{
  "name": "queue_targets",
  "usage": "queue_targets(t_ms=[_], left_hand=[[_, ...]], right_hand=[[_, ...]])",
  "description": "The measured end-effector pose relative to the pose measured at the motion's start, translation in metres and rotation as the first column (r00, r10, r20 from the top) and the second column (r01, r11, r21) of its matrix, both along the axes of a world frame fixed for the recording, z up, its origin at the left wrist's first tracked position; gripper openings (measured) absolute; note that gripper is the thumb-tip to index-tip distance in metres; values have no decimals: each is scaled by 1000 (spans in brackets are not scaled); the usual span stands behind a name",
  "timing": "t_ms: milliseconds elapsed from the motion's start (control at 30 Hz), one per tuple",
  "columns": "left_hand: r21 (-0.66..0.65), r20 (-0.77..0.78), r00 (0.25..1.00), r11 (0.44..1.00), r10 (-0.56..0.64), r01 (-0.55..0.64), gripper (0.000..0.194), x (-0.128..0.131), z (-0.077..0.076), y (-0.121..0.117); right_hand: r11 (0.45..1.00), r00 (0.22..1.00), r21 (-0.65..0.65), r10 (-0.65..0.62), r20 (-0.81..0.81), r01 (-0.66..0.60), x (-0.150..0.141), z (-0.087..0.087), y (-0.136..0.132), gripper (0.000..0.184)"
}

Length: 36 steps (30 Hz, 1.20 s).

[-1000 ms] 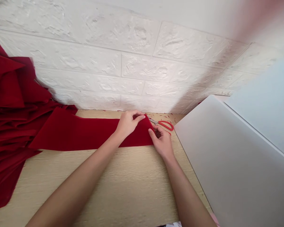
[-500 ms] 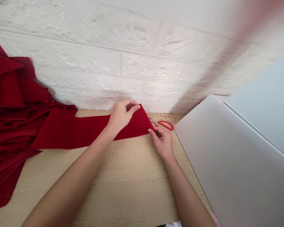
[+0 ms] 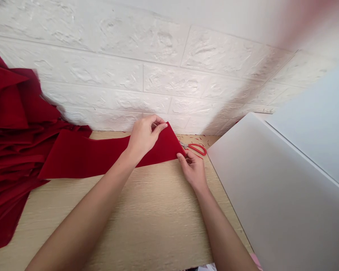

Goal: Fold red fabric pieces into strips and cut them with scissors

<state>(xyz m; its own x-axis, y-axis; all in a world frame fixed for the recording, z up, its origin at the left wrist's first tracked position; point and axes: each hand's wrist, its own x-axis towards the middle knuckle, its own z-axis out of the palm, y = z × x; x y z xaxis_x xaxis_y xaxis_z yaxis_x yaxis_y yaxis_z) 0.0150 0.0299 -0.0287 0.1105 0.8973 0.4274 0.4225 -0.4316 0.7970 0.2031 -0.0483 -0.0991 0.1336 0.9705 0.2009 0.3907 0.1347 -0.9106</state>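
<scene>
A long strip of red fabric (image 3: 81, 156) runs across the wooden table from a heap on the left to both hands. My left hand (image 3: 145, 135) pinches its far right corner between thumb and fingers, slightly raised. The near right corner is pinched by my right hand (image 3: 193, 167), low over the table. Between them the fabric's end edge is drawn straight. Just beyond my right hand lie scissors (image 3: 197, 149) with red handles; the fabric and fingers hide part of them.
The heap of red fabric (image 3: 11, 139) covers the table's left side. A white brick-patterned wall (image 3: 172, 81) stands behind the wooden table (image 3: 158, 210). Red scraps (image 3: 207, 139) lie near the wall. At right, a large white panel (image 3: 274, 188) borders the work area.
Both hands keep their pinch on the fabric corners. The far corner under my left hand has risen very slightly; otherwise little differs.
</scene>
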Motion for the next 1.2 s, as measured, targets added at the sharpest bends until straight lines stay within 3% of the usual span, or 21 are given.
queue_targets(t_ms=[400,700,967,1200], left_hand=[[13,-46,999,1000,17,-17,12,0,6,-2],[19,-45,999,1000,12,-11,12,-1,6,-1],[121,-78,997,993,-7,16,10,0,8,-3],[70,-29,999,997,-38,40,10,-1,3,-1]], right_hand=[[1000,994,25,-1,111,-2,2,0,0,39],[1000,999,-5,25,48,-25,3,-2,1,40],[996,996,-18,84,7,-84,-2,6,-2,43],[992,991,-27,124,52,-123,-2,11,-9,46]])
